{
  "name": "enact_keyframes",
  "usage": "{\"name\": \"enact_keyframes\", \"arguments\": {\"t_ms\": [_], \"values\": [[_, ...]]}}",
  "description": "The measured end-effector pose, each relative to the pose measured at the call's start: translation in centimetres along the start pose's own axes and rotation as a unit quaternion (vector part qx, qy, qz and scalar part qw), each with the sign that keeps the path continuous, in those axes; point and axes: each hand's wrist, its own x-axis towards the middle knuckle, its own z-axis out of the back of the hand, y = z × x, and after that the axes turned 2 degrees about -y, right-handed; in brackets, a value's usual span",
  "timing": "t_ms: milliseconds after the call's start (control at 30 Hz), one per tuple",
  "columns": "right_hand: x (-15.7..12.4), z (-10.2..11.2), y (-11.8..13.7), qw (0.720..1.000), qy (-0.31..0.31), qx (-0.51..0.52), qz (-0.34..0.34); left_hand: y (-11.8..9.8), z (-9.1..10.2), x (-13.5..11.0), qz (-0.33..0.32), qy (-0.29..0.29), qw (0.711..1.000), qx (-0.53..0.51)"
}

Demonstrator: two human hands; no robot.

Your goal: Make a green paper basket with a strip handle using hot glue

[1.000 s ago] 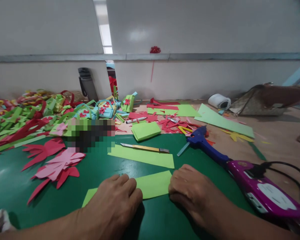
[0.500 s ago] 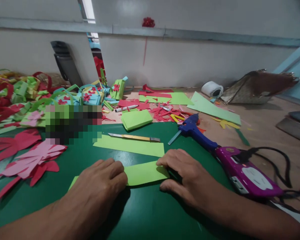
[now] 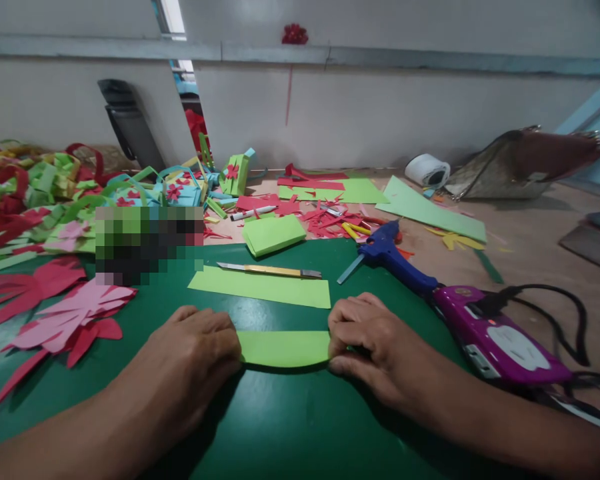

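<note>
Between the two hands, on the smooth green-topped bench [image 3: 290, 427], a light green paper strip [image 3: 283, 348] is laid with its long axis running left to right. Neither hand is nearer: one end is covered by the curled fingers of the left hand [image 3: 195, 343], the other pinched shut in the right hand [image 3: 367, 340]. Thin matte paper is suggested, bowed along its near edge. Just beyond, a second flat strip [image 3: 260, 287] and a yellow-handled knife [image 3: 270, 270] are seen, both lying parallel to it.
</note>
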Motion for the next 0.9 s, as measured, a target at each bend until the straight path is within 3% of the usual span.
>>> {"name": "enact_keyframes", "arguments": {"t_ms": [200,433,700,900], "values": [[0.3,-0.2,0.6,0.999,-0.007,0.042,-0.022,-0.1,0.4,0.1,0.023,0.017,0.999,-0.027],[0.6,-0.4,0.8,0.999,-0.005,0.02,-0.046,0.9,1.1,0.4,0.057,0.037,0.994,-0.081],[0.7,-1.0,0.7,0.998,-0.047,-0.024,-0.025,1.3,1.5,0.7,0.03,0.023,0.998,-0.043],[0.9,-1.0,0.5,0.997,-0.057,-0.04,-0.025,1.7,1.7,0.9,0.053,0.027,0.998,0.001]]}}
